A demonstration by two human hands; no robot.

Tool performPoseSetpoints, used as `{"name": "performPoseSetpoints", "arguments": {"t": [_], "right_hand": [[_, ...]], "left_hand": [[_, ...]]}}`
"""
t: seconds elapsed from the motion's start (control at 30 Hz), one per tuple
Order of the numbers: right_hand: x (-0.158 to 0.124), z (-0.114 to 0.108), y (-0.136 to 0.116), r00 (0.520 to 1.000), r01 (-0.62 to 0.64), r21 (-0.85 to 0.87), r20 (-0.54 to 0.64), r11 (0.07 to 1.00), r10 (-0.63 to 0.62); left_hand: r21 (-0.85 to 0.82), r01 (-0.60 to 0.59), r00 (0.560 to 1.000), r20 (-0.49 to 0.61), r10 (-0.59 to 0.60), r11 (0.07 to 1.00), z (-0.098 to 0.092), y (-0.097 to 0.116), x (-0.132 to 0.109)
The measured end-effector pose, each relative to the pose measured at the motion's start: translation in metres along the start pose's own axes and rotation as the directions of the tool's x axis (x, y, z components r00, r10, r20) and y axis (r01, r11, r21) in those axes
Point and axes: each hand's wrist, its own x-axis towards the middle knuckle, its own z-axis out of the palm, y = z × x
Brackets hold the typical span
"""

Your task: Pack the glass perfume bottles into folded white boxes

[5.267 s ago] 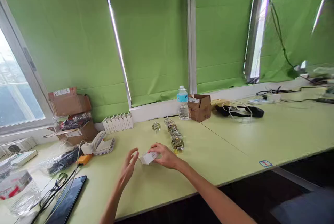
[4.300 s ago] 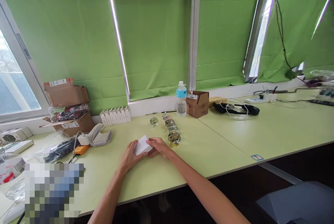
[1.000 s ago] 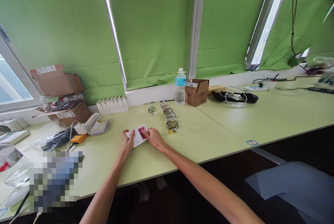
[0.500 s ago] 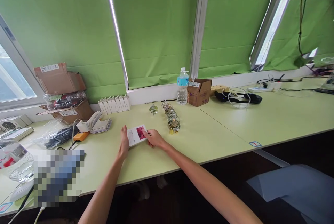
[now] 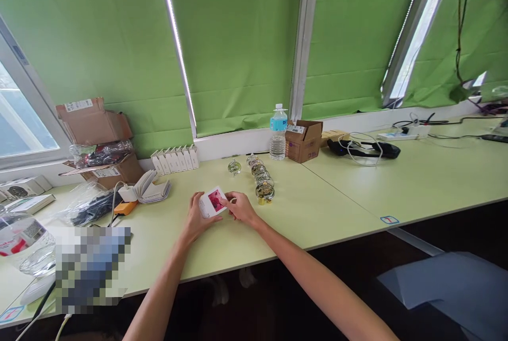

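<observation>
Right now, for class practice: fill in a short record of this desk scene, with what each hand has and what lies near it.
left hand: holds the left side of a white card with a pink picture
right hand: fingers on the card's right side
nearest: row of round glass-and-gold objects, one more round object
further back: water bottle, cardboard box, row of small white boxes
surface: pale green desk
</observation>
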Motion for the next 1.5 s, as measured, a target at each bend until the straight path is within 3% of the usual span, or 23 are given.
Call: {"name": "performPoseSetpoints", "arguments": {"t": [0.33,0.6,0.87,1.17,1.5], "right_hand": [[-0.002,-0.007,-0.007,0.998,0.042,0.033,0.040,0.999,-0.043],[-0.008,-0.003,-0.015,0.991,0.124,-0.033,0.046,0.992,-0.122],[-0.008,0.000,-0.016,0.973,0.229,-0.064,-0.001,0.971,-0.230],[-0.010,-0.005,-0.019,0.955,0.295,-0.028,0.051,0.955,-0.294],[-0.011,-0.002,-0.016,0.943,0.331,-0.094,0.061,0.939,-0.326]], "left_hand": [[0.191,-0.155,0.988,0.046,0.149,0.969,-0.011,0.007,-0.005],[0.295,-0.187,0.982,0.024,0.188,0.937,-0.012,0.014,-0.008],[0.320,-0.232,0.970,0.007,0.242,0.919,-0.013,0.018,-0.009],[0.308,-0.288,0.954,0.011,0.300,0.907,-0.016,0.014,-0.009],[0.353,-0.342,0.929,-0.015,0.370,0.871,-0.002,0.018,-0.014]]}}
